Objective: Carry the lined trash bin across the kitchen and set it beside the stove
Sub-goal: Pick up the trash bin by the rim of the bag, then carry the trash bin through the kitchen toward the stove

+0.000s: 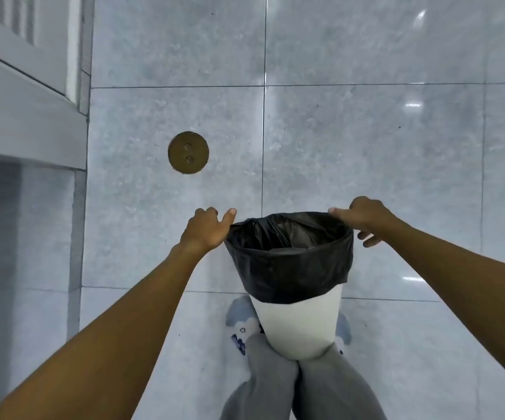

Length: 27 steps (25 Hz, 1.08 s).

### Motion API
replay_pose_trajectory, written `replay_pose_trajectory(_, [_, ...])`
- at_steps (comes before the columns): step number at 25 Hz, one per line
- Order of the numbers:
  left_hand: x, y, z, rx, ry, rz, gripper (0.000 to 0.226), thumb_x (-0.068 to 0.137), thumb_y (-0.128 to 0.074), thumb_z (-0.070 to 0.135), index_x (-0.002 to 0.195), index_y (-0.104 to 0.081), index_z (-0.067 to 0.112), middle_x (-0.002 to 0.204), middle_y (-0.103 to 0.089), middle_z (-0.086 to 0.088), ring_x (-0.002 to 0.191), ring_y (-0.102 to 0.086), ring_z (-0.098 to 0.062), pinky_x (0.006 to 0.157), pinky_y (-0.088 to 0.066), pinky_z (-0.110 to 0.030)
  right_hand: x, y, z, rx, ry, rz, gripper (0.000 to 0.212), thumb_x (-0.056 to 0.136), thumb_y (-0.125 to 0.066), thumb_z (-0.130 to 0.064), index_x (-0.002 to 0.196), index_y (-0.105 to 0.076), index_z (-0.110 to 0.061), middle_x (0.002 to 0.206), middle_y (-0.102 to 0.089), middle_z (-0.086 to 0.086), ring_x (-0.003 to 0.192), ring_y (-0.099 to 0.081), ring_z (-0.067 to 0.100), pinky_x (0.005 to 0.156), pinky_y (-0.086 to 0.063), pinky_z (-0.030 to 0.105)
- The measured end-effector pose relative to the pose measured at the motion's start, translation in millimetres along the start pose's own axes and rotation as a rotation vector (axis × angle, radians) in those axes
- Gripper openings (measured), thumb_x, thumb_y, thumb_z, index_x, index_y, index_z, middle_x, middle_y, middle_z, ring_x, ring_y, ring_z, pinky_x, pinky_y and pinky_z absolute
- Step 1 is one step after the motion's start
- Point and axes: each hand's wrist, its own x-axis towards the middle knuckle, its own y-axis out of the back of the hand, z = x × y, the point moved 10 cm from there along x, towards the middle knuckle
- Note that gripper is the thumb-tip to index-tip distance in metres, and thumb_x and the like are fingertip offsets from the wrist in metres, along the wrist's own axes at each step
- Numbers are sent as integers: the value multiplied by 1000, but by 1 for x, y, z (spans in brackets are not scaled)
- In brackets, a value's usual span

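Observation:
A white trash bin (299, 325) with a black plastic liner (293, 268) folded over its rim stands upright just in front of my legs. My left hand (207, 227) grips the liner at the rim's left side, thumb against the plastic. On the rim's right side, my right hand (366, 218) pinches the liner edge with its lower fingers spread loose. The bin's base is hidden behind my knees, so I cannot tell whether it rests on the floor. No stove is in view.
Grey glossy floor tiles (366, 131) stretch ahead and to the right. A round brass floor drain cover (188, 152) lies ahead on the left. White cabinet or door framing (26, 116) runs along the left edge.

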Motion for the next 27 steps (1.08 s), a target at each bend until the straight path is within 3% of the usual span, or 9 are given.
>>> replay_pose_trajectory(3, [27,-29,0,-71,86,-124,74,96,-47,59,140,-47,-1,130,-52,-14,118,-55,-36,79,-49,-38,17,-8,-5,-145,-1,-20,33,89,-70,-34,85,-54,-6,90,-59,14,72,-64,28,57,-55,32])
replay_pose_trajectory(6, [36,-62,4,30,119,-246,57,94,-59,46,123,-56,-2,123,-60,-20,94,-57,-32,62,-47,-34,21,-21,-10,-326,25,-11,4,89,-58,-7,88,-57,-2,83,-56,16,64,-61,28,52,-52,31])
replay_pose_trajectory(8, [31,-68,3,145,107,-210,38,95,-58,26,122,-59,0,125,-63,-21,98,-60,-34,74,-49,-37,17,-22,-4,-377,24,-1,12,87,-53,-1,97,-60,0,83,-55,16,66,-63,30,56,-54,32])
replay_pose_trajectory(11, [1,-65,5,138,78,-186,49,97,-46,14,146,-43,10,144,-51,-21,125,-53,-39,98,-44,-40,-6,-19,11,-344,24,39,24,90,-49,-3,113,-57,1,82,-47,12,68,-58,28,53,-50,32])
replay_pose_trajectory(13, [-25,-54,12,151,16,-147,48,99,-41,15,146,-39,16,137,-56,-21,120,-56,-39,94,-45,-42,-29,-10,13,-280,56,137,30,94,-44,-8,121,-54,-4,86,-46,10,76,-53,28,63,-48,36])
replay_pose_trajectory(16, [-78,-2,33,109,-63,-3,44,99,-37,13,143,-40,19,120,-63,-22,105,-62,-40,83,-48,-44,-85,25,-6,-193,167,322,35,95,-39,-11,128,-52,-12,97,-54,15,79,-50,30,68,-43,36])
replay_pose_trajectory(22, [-188,154,94,2,-165,289,56,100,-34,17,153,-22,32,93,-60,-14,86,-63,-37,74,-50,-43,-236,137,-73,-90,288,564,25,98,-42,-11,122,-45,-6,108,-53,23,74,-46,30,68,-40,38])
replay_pose_trajectory(27, [-313,293,161,-142,-287,412,51,104,-34,22,153,-27,32,105,-64,-16,91,-63,-38,84,-53,-46,-393,251,-113,-32,392,724,24,99,-38,-11,122,-45,-7,105,-51,23,69,-46,32,65,-39,39])
